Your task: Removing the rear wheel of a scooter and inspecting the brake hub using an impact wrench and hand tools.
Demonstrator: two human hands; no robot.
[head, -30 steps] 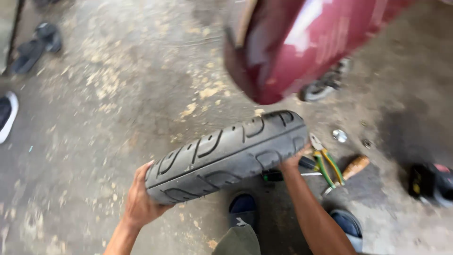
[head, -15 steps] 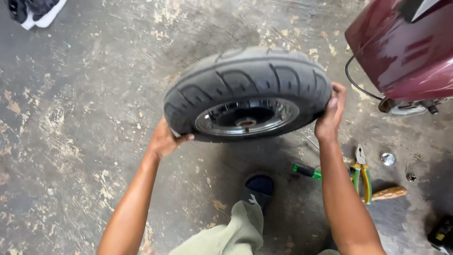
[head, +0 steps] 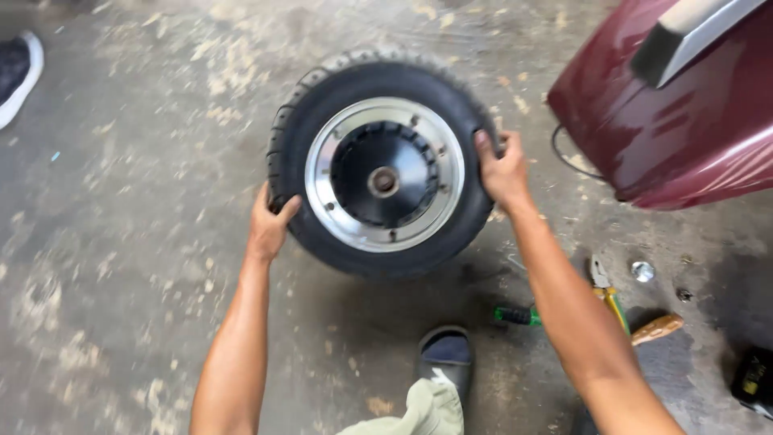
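I'm looking down on a bare concrete floor [head: 121, 266], grey and rough, blotched all over with pale tan patches where the surface has worn or flaked. It carries darker, smoother staining toward its lower right corner. Daylight falls evenly across it, with a soft shadow pooled near the middle of the lower edge. At the upper right corner I see the glossy maroon body panel [head: 684, 137] of a vehicle, catching bright highlights. At the far left edge sits a dark shoe with a white sole [head: 18, 72].
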